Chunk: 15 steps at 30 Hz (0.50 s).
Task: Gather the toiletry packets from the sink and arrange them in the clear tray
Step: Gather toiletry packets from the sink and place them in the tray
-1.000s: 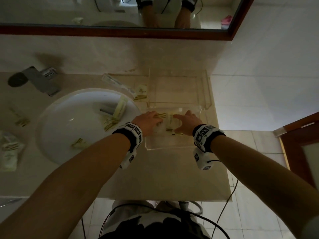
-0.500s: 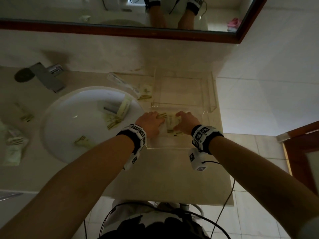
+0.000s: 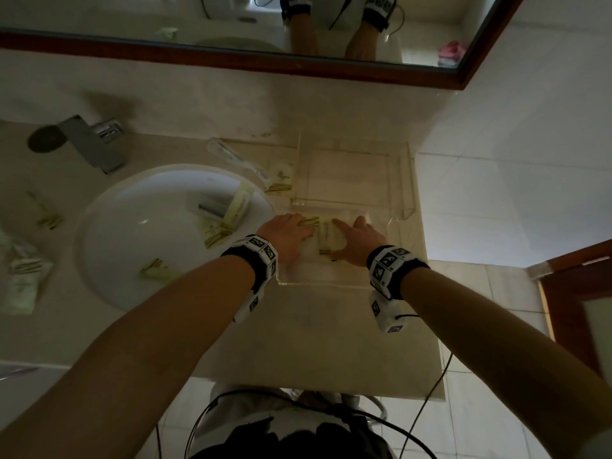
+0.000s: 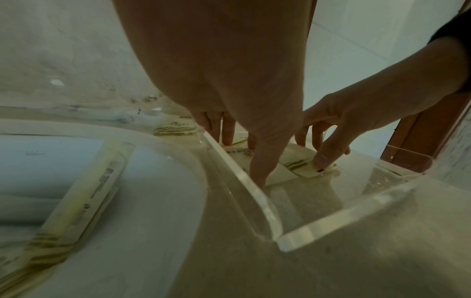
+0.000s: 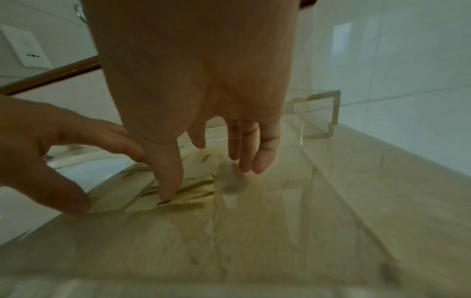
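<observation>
**A:** Head view first: where are your hands?

**Me:** Both are inside the clear tray (image 3: 344,283), in its near part. My left hand (image 3: 287,236) lies flat with straight fingers on the packets in the tray (image 3: 326,236); my right hand (image 3: 358,239) is spread, its thumb pressing down the near serrated edge of the top packet. Neither hand curls round anything; both just press and nudge.

**A:** And the other packets?

**Me:** Out past my left hand, several packets in the sink (image 3: 228,216) lie in the white basin (image 3: 109,233), with one more low in the bowl. A few packets on the counter (image 3: 280,180) sit just beyond my left fingertips, beside the tray's left wall, and others lie far off to the left.

**A:** How would you finish this step well?

**Me:** I judge I'm squaring a small stack. I'd keep the left fingers flat as a stop and slide the top packet with the right thumb until the edges line up, pressing lightly so the slippery foil doesn't skid on the acrylic. Leaving the stack close to the left wall keeps space to my right and ahead for the rest.

**A:** Can you read anything printed on them?

**Me:** No. I see olive-green stripes and small dark marks, but the lettering is too small and blurred to read, and no brand is legible.
</observation>
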Each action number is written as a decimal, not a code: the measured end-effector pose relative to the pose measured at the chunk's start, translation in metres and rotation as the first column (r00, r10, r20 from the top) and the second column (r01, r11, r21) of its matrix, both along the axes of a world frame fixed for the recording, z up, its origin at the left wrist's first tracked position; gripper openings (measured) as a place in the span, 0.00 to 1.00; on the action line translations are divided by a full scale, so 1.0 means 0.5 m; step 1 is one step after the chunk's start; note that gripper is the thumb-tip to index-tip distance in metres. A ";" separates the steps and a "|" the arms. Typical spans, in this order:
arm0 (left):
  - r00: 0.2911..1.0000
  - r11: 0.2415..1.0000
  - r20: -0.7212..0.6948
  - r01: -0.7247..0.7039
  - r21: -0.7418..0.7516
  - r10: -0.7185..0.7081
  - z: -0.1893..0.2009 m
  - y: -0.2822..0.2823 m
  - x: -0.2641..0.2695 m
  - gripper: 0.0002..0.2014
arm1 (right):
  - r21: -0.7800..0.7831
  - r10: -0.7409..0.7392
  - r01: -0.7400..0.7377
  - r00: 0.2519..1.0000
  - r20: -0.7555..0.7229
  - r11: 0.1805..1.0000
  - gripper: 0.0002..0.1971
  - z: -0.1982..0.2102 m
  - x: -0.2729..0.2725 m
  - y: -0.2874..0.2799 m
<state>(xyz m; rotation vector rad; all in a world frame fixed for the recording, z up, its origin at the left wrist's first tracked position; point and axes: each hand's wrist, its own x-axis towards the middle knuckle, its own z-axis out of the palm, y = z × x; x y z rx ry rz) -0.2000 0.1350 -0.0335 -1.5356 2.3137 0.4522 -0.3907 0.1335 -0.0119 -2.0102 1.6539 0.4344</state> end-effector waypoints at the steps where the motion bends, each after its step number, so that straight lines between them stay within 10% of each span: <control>1: 1.000 1.000 0.003 0.003 0.001 -0.003 -0.002 -0.001 0.001 0.30 | 0.016 0.008 -0.008 1.000 0.001 1.000 0.44 0.002 -0.004 -0.003; 15: 1.000 0.999 -0.011 -0.021 0.028 0.021 0.005 -0.002 0.008 0.37 | -0.046 0.039 -0.041 0.998 -0.057 0.998 0.43 0.003 0.002 -0.004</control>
